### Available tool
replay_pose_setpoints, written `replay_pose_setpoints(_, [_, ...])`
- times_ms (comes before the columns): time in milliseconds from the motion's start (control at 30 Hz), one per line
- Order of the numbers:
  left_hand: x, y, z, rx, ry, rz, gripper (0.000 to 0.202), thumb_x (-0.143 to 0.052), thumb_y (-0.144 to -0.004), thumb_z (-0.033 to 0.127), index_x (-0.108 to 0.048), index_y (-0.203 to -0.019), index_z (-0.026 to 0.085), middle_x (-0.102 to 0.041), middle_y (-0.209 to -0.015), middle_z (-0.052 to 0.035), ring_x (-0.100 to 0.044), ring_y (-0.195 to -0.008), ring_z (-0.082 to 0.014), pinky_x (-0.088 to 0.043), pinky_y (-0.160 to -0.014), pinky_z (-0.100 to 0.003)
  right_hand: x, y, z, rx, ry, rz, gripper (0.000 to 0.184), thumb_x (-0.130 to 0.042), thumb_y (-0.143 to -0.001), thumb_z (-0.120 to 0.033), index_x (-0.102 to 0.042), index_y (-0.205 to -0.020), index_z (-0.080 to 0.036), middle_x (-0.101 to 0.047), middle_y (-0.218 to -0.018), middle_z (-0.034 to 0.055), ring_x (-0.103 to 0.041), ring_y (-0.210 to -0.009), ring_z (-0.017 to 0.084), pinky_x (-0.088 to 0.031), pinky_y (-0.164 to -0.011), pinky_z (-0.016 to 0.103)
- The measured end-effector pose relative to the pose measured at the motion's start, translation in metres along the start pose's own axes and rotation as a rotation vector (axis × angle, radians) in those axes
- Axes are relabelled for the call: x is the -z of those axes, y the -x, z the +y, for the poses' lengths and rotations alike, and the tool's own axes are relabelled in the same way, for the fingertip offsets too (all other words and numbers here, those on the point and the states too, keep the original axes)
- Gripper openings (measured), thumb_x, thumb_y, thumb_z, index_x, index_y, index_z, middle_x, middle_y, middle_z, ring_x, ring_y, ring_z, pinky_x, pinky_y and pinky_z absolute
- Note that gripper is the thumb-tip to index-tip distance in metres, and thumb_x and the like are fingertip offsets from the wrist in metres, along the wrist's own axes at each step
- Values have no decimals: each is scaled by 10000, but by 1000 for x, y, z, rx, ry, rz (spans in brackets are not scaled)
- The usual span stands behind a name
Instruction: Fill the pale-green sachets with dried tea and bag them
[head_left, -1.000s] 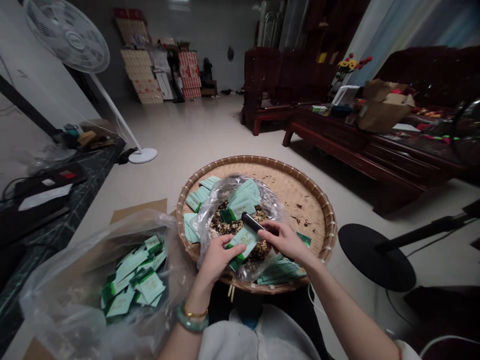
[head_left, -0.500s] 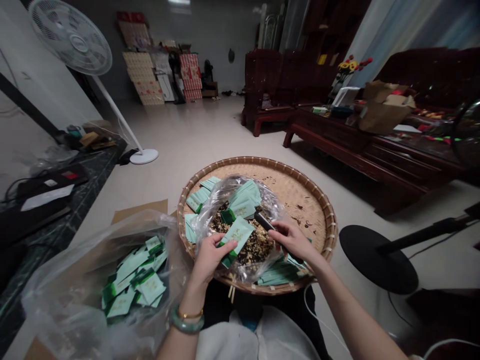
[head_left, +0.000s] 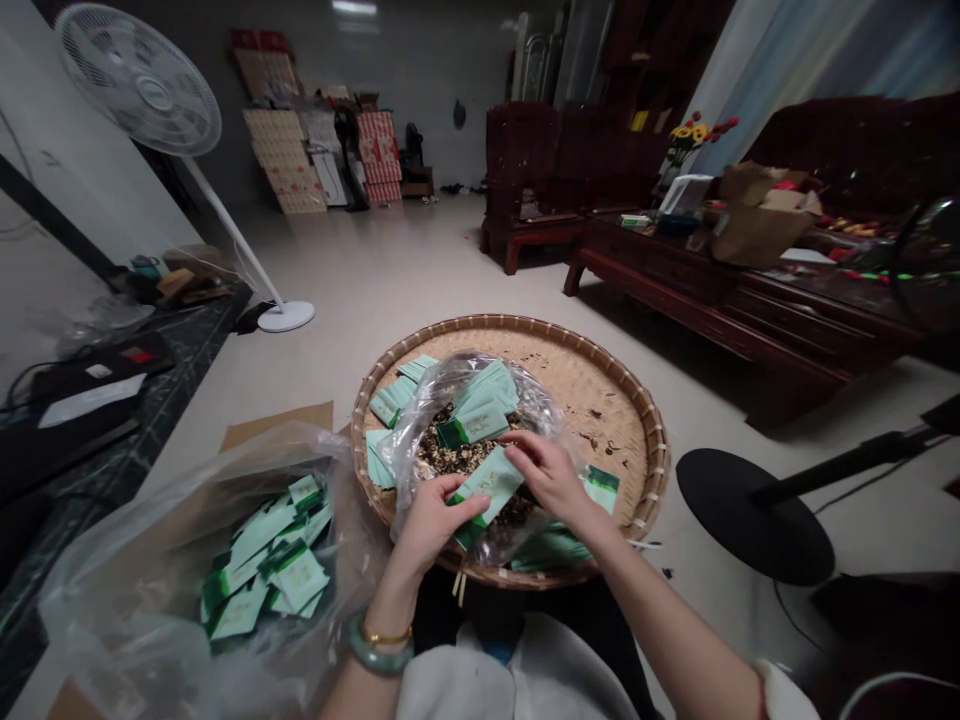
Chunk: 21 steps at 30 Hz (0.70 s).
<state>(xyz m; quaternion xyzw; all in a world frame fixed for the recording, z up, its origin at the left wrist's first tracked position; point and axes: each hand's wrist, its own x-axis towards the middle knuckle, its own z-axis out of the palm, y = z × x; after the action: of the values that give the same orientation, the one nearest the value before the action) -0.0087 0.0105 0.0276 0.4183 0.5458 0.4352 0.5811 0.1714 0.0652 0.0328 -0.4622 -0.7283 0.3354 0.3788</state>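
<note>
Left hand (head_left: 435, 520) pinched a green sachet (head_left: 489, 484) by its lower end, thumb on top, fingers under. The sachet sat tilted, upper end toward the right hand (head_left: 551, 475). That hand's fingertips rested on the sachet's upper edge, curled downward. Couldn't tell whether they actually gripped it or only touched it (knuckles hid the contact).

Both hands were over a clear bag (head_left: 420, 425) lying open on a round woven tray (head_left: 651, 432). The bag held a loose dried mix (head_left: 454, 455) plus more sachets (head_left: 484, 408). More flat sachets lay on the tray left of the bag (head_left: 388, 402), and a stack (head_left: 556, 548) near the right wrist.

Green bangle (head_left: 379, 652) on the left wrist. To the left, a second plastic bag (head_left: 150, 560) held a heap of the same sachets (head_left: 274, 570).
</note>
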Motion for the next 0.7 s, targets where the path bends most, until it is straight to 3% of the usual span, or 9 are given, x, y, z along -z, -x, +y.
replay_pose_setpoints(133, [-3,2,0,7,-26,-42,261,-783,-559,301,-705,-729,118,-674,-643,-7,-575,-566,-130,-438,-540,-213,-12,-3,-8,65,42,-3,332,-507,-872,-418,-561,-641,-185,-547,-596,8,-483,-572,134,-379,-566,253])
replay_pose_setpoints(300, [0,2,-4,6,12,-57,297,-808,-550,330,-711,-740,124,-681,-654,-8,-581,-575,-131,-447,-545,-216,-10,-6,-6,-69,-150,-47,414,-462,-859,-533,-546,-661,-180,-491,-572,-8,-442,-534,114,-348,-470,222])
replay_pose_setpoints(367, [6,3,-7,-41,130,39,348,-832,-521,372,-713,-759,147,-688,-672,-2,-587,-581,-126,-458,-560,-217,-3,-11,-2,-176,-275,-57,475,-378,-870,-595,-583,-783,-176,-488,-559,-15,-427,-477,108,-339,-418,214])
replay_pose_setpoints(433, [15,5,-8,-167,355,247,442,-834,-496,470,-710,-821,197,-702,-724,9,-602,-601,-124,-473,-585,-220,3,-19,5,-247,-329,-31,530,-321,-875,-622,-589,-906,-166,-503,-568,-15,-434,-447,108,-342,-390,212])
replay_pose_setpoints(500, [25,8,-7,-348,589,459,577,-765,-520,618,-678,-988,291,-720,-882,12,-634,-676,-139,-485,-601,-225,5,-30,15,-241,-261,28,511,-355,-869,-604,-595,-920,-156,-542,-613,3,-492,-497,123,-378,-415,215])
replay_pose_setpoints(533, [29,10,-6,-436,650,511,653,-702,-539,693,-640,-1082,336,-711,-999,5,-648,-756,-151,-485,-606,-217,4,-35,21,-208,-182,53,467,-389,-872,-567,-603,-915,-155,-577,-661,20,-531,-556,137,-409,-457,224])
replay_pose_setpoints(600, [33,13,-1,-555,685,519,786,-610,-550,777,-523,-1239,409,-632,-1222,2,-635,-974,-190,-506,-696,-231,-1,-45,31,-112,27,79,338,-490,-857,-456,-619,-942,-155,-645,-795,57,-591,-704,169,-465,-600,263])
replay_pose_setpoints(700, [28,15,4,-578,686,445,833,-641,-590,727,-471,-1309,341,-558,-1319,-71,-565,-1146,-245,-489,-887,-314,-15,-56,41,-71,293,81,255,-595,-810,-335,-635,-987,-155,-680,-904,91,-616,-815,209,-466,-720,313])
